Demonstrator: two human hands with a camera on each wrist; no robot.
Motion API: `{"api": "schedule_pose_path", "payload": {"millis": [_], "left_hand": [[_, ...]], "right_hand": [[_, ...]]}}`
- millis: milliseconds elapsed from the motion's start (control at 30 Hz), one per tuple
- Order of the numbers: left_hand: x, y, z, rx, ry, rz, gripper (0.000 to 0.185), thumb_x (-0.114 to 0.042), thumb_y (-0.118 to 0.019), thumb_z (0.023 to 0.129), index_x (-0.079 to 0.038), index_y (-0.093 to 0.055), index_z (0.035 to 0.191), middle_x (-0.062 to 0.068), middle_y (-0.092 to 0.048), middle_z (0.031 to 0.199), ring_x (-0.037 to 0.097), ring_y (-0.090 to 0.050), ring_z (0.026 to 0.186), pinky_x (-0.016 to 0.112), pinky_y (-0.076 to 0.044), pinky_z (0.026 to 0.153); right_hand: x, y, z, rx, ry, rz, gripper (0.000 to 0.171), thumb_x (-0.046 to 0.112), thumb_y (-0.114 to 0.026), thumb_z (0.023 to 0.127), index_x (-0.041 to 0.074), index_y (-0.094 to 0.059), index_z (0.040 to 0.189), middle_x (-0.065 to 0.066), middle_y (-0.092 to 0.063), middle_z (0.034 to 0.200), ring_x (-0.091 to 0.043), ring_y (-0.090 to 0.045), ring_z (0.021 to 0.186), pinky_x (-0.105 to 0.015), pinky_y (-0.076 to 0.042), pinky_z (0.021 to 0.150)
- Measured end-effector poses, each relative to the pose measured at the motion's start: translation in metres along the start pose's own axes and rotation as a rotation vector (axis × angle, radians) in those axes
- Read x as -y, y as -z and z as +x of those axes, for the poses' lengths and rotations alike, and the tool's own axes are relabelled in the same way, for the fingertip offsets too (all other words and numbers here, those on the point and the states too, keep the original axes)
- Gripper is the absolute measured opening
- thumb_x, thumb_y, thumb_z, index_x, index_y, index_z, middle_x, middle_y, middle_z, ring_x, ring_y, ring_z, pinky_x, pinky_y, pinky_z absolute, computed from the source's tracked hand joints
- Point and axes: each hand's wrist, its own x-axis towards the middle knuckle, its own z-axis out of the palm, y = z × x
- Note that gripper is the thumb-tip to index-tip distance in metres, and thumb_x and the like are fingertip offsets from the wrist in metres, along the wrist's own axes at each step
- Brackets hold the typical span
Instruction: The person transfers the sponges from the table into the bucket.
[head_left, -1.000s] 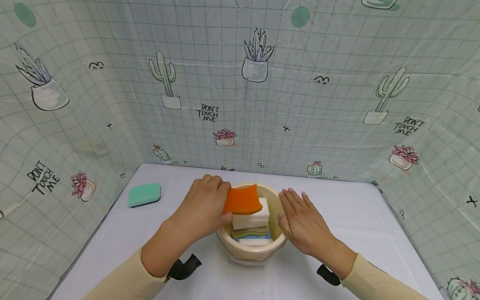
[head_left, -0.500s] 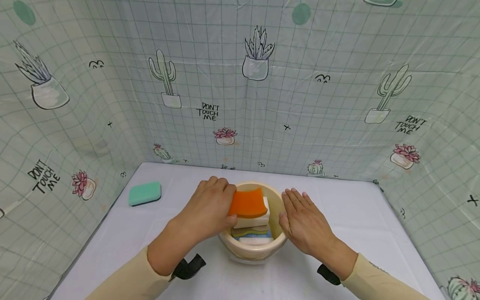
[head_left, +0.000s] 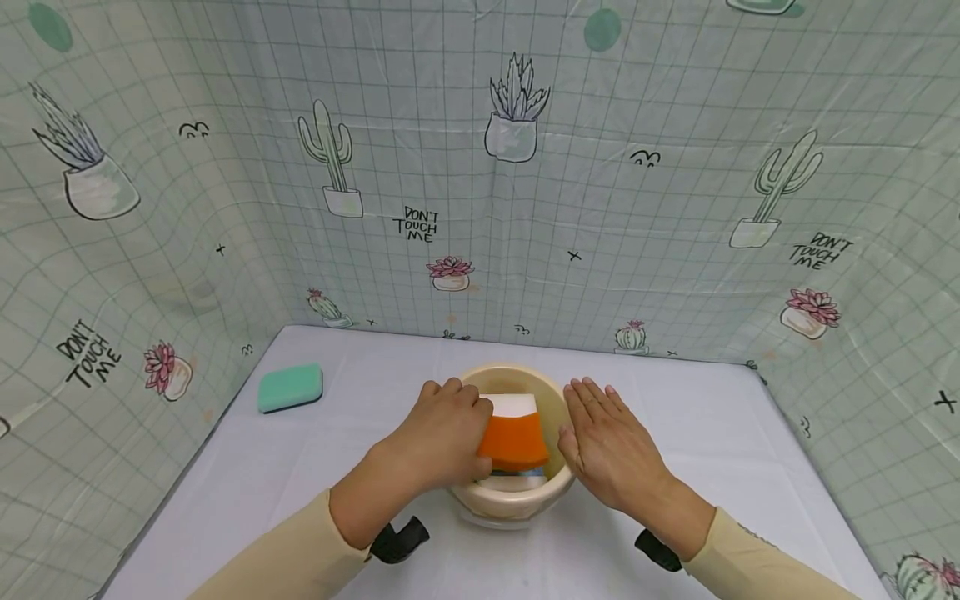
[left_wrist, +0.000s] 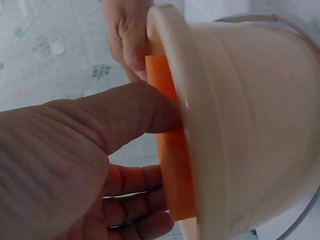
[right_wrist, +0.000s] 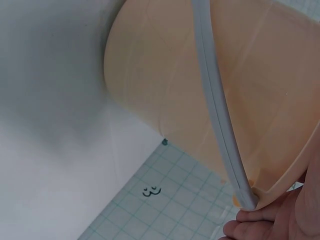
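Note:
My left hand (head_left: 442,433) pinches an orange sponge (head_left: 513,443) between thumb and fingers, at the mouth of a cream bucket (head_left: 506,502). In the left wrist view the thumb lies across the near face of the sponge (left_wrist: 177,172), which sits partly inside the rim. A white block (head_left: 512,405) shows behind the sponge in the bucket, and something blue and white peeks out in front of it. With fingers straight, my right hand (head_left: 611,442) rests at the bucket's right rim. The right wrist view shows its fingertips beside the end of the grey handle (right_wrist: 220,110).
A mint-green sponge (head_left: 290,387) with a dark underside lies at the table's back left. The white table (head_left: 675,417) is bounded by a hanging grid-patterned cloth (head_left: 570,200) at the back and both sides.
My left hand has moved right and toward me with the orange sponge, bringing it lower over the front of the bucket's mouth. My right hand has stayed at the rim.

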Motion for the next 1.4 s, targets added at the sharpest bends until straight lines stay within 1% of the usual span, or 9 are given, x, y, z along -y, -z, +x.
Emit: {"api": "schedule_pose_path", "payload": {"millis": [167,333,600,833,967,1100,1267,1333,1400], "left_hand": [[-0.002,-0.006,0.003,0.05,-0.007,0.001,0.037,-0.039,-0.079,0.087,-0.009,-0.074,0.108,0.001,-0.063,0.095,0.019,-0.047,0.09,0.04,-0.038,0.085],[-0.003,-0.011,0.005,0.07,-0.012,0.014,0.037,-0.041,-0.079,0.087,-0.011,-0.074,0.108,0.0,-0.063,0.096,0.018,-0.045,0.088,0.038,-0.035,0.083],[-0.001,-0.012,0.004,0.069,0.007,0.003,0.052,-0.05,-0.08,0.088,-0.01,-0.074,0.122,0.005,-0.071,0.117,0.021,-0.052,0.102,0.042,-0.04,0.09],[0.006,-0.012,0.001,0.025,0.036,-0.034,0.039,-0.036,-0.074,0.094,-0.009,-0.074,0.122,0.006,-0.07,0.116,0.022,-0.053,0.102,0.043,-0.042,0.094],[0.014,-0.015,0.002,-0.027,0.061,-0.053,0.039,-0.033,-0.073,0.096,-0.009,-0.073,0.127,0.007,-0.07,0.122,0.025,-0.056,0.107,0.046,-0.043,0.099],[0.03,-0.018,0.001,-0.125,0.107,-0.031,0.039,-0.033,-0.071,0.099,-0.009,-0.072,0.13,0.009,-0.07,0.126,0.028,-0.058,0.115,0.05,-0.043,0.103],[0.068,-0.018,-0.006,-0.318,0.184,0.031,0.035,-0.027,-0.073,0.099,-0.008,-0.073,0.128,0.012,-0.071,0.126,0.032,-0.06,0.12,0.053,-0.046,0.102],[0.089,-0.017,-0.011,-0.39,0.196,0.074,0.031,-0.021,-0.074,0.096,-0.006,-0.074,0.123,0.014,-0.072,0.122,0.034,-0.061,0.118,0.054,-0.047,0.097],[0.11,-0.016,-0.017,-0.434,0.191,0.137,0.028,-0.016,-0.075,0.094,-0.003,-0.075,0.118,0.016,-0.073,0.118,0.036,-0.062,0.116,0.055,-0.048,0.093]], "right_hand": [[0.0,0.0,0.0,0.0,-0.003,0.003,0.058,0.029,-0.042,0.109,-0.01,-0.05,0.151,-0.026,-0.051,0.157,-0.042,-0.047,0.149,-0.058,-0.034,0.126],[0.0,-0.001,0.0,0.001,-0.004,0.002,0.058,0.029,-0.043,0.109,-0.01,-0.049,0.151,-0.026,-0.051,0.157,-0.042,-0.047,0.149,-0.058,-0.033,0.126],[0.0,-0.001,0.001,0.001,-0.003,0.003,0.058,0.029,-0.043,0.109,-0.01,-0.049,0.151,-0.026,-0.051,0.157,-0.042,-0.047,0.149,-0.059,-0.034,0.125],[0.0,0.0,0.001,-0.001,-0.001,0.004,0.059,0.029,-0.044,0.109,-0.01,-0.049,0.152,-0.025,-0.05,0.158,-0.042,-0.046,0.149,-0.059,-0.034,0.125],[-0.001,-0.001,0.0,0.004,0.016,0.016,0.059,0.03,-0.043,0.109,-0.007,-0.045,0.155,-0.022,-0.047,0.161,-0.039,-0.044,0.152,-0.058,-0.033,0.126],[-0.001,-0.002,0.001,0.01,0.035,0.029,0.059,0.03,-0.044,0.11,-0.006,-0.044,0.157,-0.02,-0.047,0.163,-0.037,-0.043,0.153,-0.057,-0.033,0.126],[-0.002,-0.003,0.001,0.021,0.034,0.044,0.059,0.031,-0.043,0.11,-0.005,-0.044,0.157,-0.02,-0.046,0.163,-0.037,-0.042,0.153,-0.056,-0.032,0.127],[-0.002,-0.003,0.002,0.022,0.034,0.045,0.059,0.031,-0.043,0.11,-0.005,-0.044,0.157,-0.02,-0.046,0.163,-0.037,-0.042,0.153,-0.056,-0.032,0.127],[-0.002,-0.003,0.002,0.021,0.033,0.043,0.059,0.031,-0.043,0.11,-0.005,-0.045,0.157,-0.02,-0.047,0.163,-0.037,-0.043,0.153,-0.056,-0.032,0.127]]}}
